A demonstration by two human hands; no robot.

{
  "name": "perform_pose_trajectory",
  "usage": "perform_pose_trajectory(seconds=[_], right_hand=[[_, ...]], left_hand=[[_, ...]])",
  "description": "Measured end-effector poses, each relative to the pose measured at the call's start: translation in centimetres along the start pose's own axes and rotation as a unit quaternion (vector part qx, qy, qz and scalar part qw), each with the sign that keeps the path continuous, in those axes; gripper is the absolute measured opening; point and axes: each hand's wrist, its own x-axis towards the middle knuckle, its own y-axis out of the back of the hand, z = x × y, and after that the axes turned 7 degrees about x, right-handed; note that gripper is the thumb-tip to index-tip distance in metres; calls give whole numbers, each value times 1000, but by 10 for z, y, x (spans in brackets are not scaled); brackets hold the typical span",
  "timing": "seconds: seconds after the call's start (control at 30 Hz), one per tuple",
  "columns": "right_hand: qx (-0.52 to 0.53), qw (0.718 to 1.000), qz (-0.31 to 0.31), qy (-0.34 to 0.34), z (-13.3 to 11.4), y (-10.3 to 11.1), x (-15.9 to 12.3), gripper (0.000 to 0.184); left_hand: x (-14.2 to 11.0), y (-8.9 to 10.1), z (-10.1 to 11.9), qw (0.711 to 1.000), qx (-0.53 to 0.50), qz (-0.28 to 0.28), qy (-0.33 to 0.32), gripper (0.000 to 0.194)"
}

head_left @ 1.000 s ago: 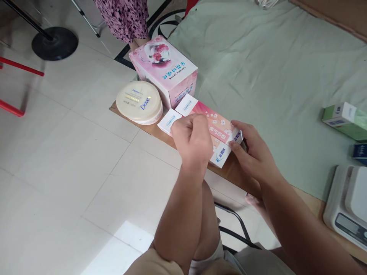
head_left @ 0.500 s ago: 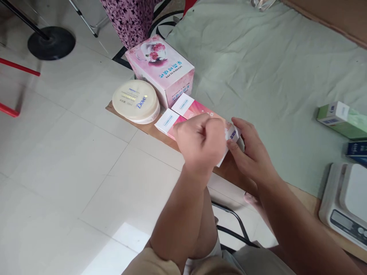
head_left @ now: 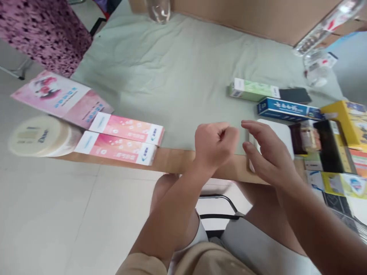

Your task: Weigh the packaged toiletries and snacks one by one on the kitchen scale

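Observation:
My left hand [head_left: 216, 145] is closed in a fist above the table's wooden front edge; whatever it may hold is hidden inside the fingers. Over the white kitchen scale [head_left: 282, 137], my right hand [head_left: 268, 152] hovers with fingers apart and nothing between them. It partly covers the scale. To the left, two pink-and-white boxes [head_left: 126, 128] lie side by side along the edge, apart from both hands. Beyond them stand a pink glass-cup box [head_left: 61, 95] and a round cream Dove tub [head_left: 43, 137], blurred.
On the right lie a green box [head_left: 254, 89], a blue box [head_left: 289, 109], a yellow box [head_left: 348, 122] and several other packages. Clear plastic bottles [head_left: 317, 67] stand at the far right, and another bottle [head_left: 159, 9] at the back. Cardboard [head_left: 229, 21] borders the green cloth [head_left: 183, 76].
My right hand has let go of the pink-and-white box and moved right to the scale. The view has swung right. My left hand is still a fist, now away from the boxes.

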Motion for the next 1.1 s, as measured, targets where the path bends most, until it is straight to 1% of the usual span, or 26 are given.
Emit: perform_pose_trajectory(seconds=[0.07,0.13,0.17,0.23,0.27,0.33,0.37,0.43,0.47,0.53,0.6,0.7,0.77,0.83,0.9,0.97,1.0,1.03,1.07,1.1], right_hand=[[-49,999,0,7,18,26,8,40],[-80,997,-17,6,39,49,28,42],[-97,995,-38,0,50,57,43,42],[-119,992,-39,-21,75,69,78,41],[-159,985,-61,-34,88,71,98,42],[-182,979,-73,-48,115,71,137,47],[-214,969,-112,-47,128,69,155,51],[-227,963,-131,-64,152,62,184,65],[-232,959,-145,-66,162,58,196,69],[-236,954,-173,-67,176,51,211,68],[-246,946,-201,-61,182,48,218,70],[-266,940,-206,-55,171,52,220,72],[-274,944,-179,-46,154,60,215,70],[-266,953,-140,-36,136,71,201,74],[-251,961,-111,-23,120,84,176,77],[-233,967,-106,-9,111,97,140,72],[-205,973,-103,5,108,103,119,71],[-176,980,-94,15,107,107,99,73],[-167,981,-97,17,108,110,79,75],[-160,982,-103,12,109,111,60,73]], left_hand=[[13,-23,-3,998,20,-49,45,41],[27,-43,-6,993,45,-80,78,41],[33,-52,-8,991,54,-88,89,40],[44,-68,-11,988,63,-96,104,32],[48,-75,-13,987,64,-98,110,26],[55,-86,-16,985,64,-102,125,20],[57,-90,-18,984,64,-104,132,21],[60,-97,-22,982,69,-109,139,21],[60,-99,-23,982,72,-108,139,21],[61,-102,-27,982,81,-103,135,21],[61,-103,-30,982,87,-97,133,21],[61,-99,-31,984,89,-89,129,19],[60,-94,-30,988,82,-69,114,19],[58,-88,-29,993,64,-29,96,21],[57,-83,-28,996,36,18,85,24],[56,-77,-28,995,1,58,78,24],[55,-75,-28,995,-12,70,77,25],[53,-73,-28,994,-17,73,79,25],[51,-72,-27,994,-14,63,85,26],[48,-71,-26,995,-4,40,94,27]])
